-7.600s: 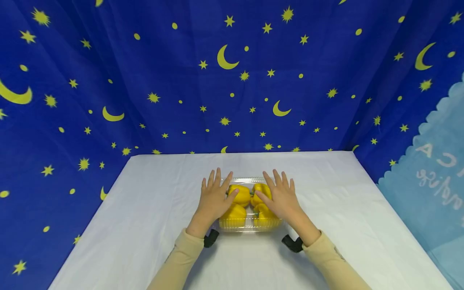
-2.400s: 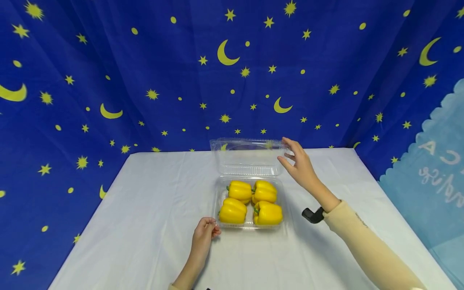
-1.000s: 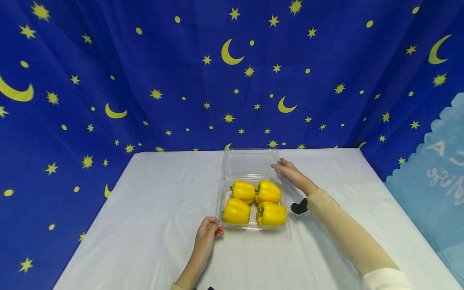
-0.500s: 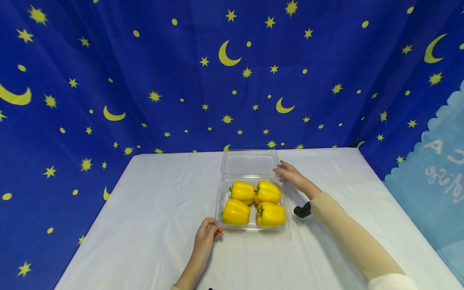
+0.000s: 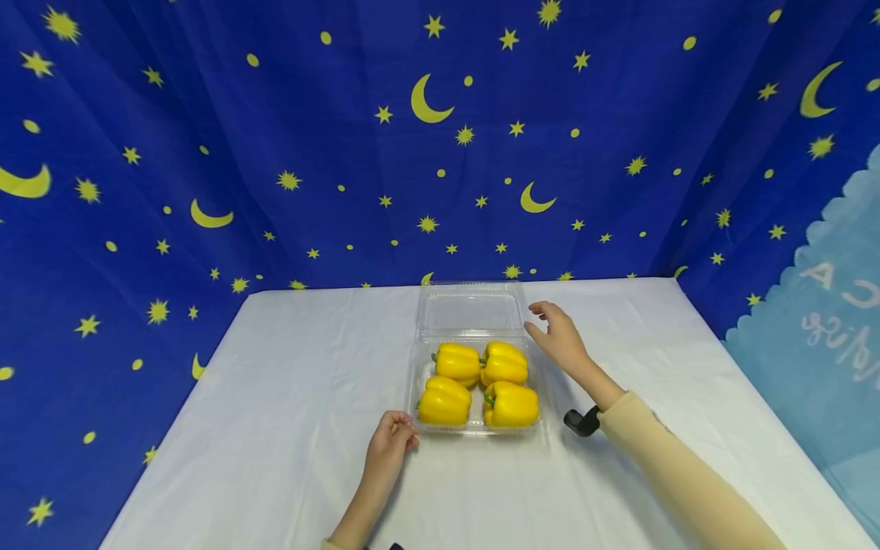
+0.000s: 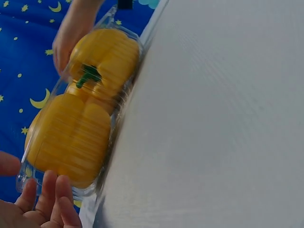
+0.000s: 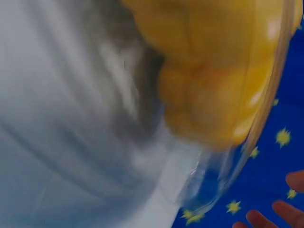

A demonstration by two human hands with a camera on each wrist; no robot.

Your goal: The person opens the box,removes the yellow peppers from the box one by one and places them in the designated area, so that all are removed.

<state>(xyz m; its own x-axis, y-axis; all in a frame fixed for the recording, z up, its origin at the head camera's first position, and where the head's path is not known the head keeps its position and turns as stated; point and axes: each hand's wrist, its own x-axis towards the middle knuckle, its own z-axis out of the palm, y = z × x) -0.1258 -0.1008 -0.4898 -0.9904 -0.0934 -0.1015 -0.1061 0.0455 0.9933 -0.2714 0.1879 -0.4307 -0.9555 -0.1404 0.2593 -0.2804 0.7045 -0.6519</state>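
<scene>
A clear plastic clamshell container stands on the table with several yellow bell peppers in two rows inside. Its hinged lid lies folded back behind it. My left hand is at the near left corner, thumb and fingers pinching the rim; in the left wrist view the fingers lie against the container wall. To the right of the lid, my right hand is held with thumb and fingers spread, nothing between them. Blurred peppers fill much of the right wrist view, fingertips at its lower right.
A white cloth covers the table. Behind it and along the sides hangs a blue curtain with yellow stars and moons. A light blue panel with lettering is at the right. A black wrist-camera piece sits by the right sleeve.
Both hands were over the container; then the right hand swung the lid up and back until it lay flat. Now the right hand has let go, slightly rightward. The left hand stays at the corner.
</scene>
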